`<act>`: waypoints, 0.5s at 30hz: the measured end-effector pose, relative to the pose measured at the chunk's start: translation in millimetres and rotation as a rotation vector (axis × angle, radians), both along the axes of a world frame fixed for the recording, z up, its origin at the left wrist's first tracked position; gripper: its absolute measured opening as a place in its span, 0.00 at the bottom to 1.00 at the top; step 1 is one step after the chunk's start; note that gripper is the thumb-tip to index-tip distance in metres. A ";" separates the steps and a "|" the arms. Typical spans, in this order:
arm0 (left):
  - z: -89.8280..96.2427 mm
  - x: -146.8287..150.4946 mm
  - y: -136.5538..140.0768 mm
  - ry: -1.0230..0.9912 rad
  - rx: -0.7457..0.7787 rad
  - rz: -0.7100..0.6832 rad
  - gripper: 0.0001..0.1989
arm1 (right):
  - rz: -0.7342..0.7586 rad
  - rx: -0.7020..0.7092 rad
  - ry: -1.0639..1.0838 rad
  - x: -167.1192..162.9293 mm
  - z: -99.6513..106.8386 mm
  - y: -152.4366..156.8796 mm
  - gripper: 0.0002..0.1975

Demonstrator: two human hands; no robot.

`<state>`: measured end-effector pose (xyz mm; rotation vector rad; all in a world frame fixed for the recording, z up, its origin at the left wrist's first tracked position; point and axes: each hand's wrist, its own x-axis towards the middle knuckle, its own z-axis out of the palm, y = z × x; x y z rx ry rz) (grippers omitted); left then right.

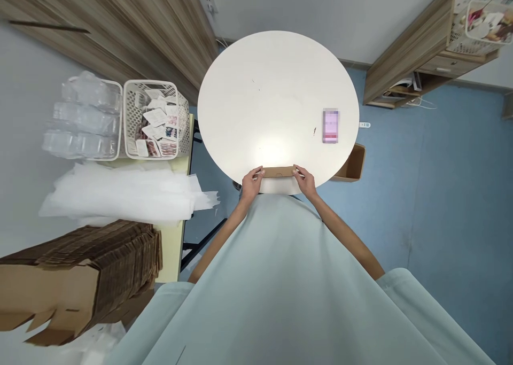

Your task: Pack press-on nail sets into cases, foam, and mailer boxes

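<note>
A small brown cardboard box [278, 172] lies crosswise at the near edge of the round white table [272, 82]. At its left end, my left hand [252, 181] grips it between thumb and fingers. My right hand [304, 180] pinches the opposite end in the same way. The side facing me shows a small curved cut near its middle. Whether its flaps are fully closed is too small to tell. Farther right on the table lies a phone [331, 125] with a blurred pink screen.
Left of me, a side table [170, 253] bears a basket of small packets [151, 120], a basket of clear plastic packs [86, 116], white foam sheets [124, 194] and stacked flat cardboard boxes [116, 269]. An open carton [352, 164] stands on the floor at right. Wooden cabinets [417, 49] stand beyond.
</note>
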<state>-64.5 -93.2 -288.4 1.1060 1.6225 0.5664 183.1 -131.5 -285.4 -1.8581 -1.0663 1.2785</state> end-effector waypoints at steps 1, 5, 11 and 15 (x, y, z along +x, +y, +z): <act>0.5 0.2 0.5 0.002 0.000 0.005 0.18 | -0.001 0.002 0.008 0.5 -0.2 0.5 0.31; 2.3 0.9 2.0 0.016 -0.010 0.032 0.18 | -0.002 -0.009 0.040 2.8 -1.1 0.9 0.31; 4.2 8.7 -9.6 0.028 -0.036 0.133 0.20 | 0.021 -0.013 0.096 6.8 -6.0 -1.6 0.30; 8.0 17.3 -25.3 0.027 -0.035 0.149 0.20 | 0.006 0.077 0.139 15.0 -9.4 -9.2 0.30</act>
